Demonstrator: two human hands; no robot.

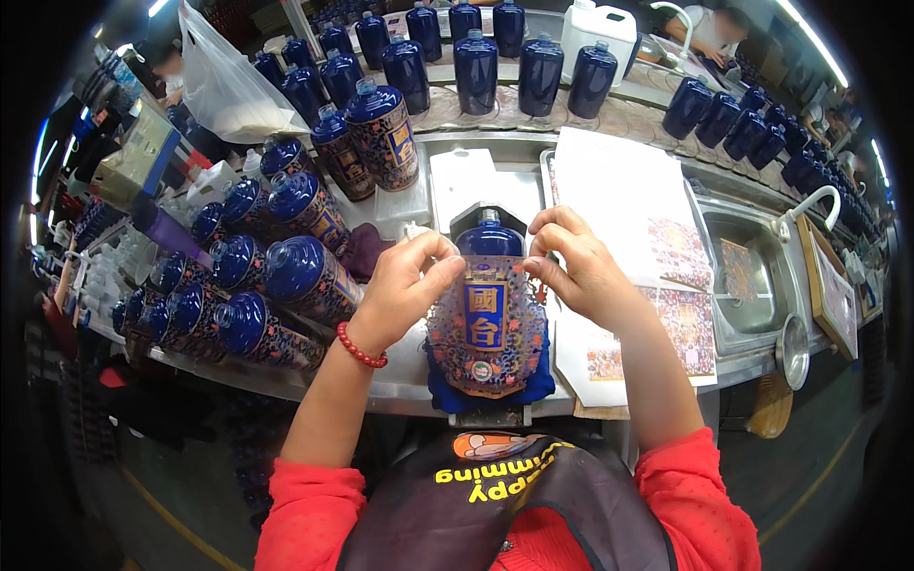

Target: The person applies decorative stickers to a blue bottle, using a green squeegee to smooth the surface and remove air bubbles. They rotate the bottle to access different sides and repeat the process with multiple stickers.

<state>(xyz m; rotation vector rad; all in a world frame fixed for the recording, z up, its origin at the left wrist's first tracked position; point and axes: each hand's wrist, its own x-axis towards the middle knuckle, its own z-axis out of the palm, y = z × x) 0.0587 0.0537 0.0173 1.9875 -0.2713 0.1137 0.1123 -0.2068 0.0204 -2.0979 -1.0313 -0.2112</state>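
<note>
While rounded, dark-blue bottles with floral-patterned bodies [303, 273] crowd the left of the frame, the left hand [405, 287] comes in at mid-frame, thumb and forefinger seemingly pinching the upper left corner of a thin, translucent, floral-patterned film sheet [484, 366]. At the centre, between both hands, a glossy, dark-blue, round-shouldered bottle [487, 239] has its long axis running up and down the frame, neck toward the top, the sheet over its front. Neither hand looks clearly nearer. The right hand [583, 269] curls at the sheet's upper right corner; whether it grips, I cannot tell. Farther right, white paper [595, 181] covers the desk.
</note>
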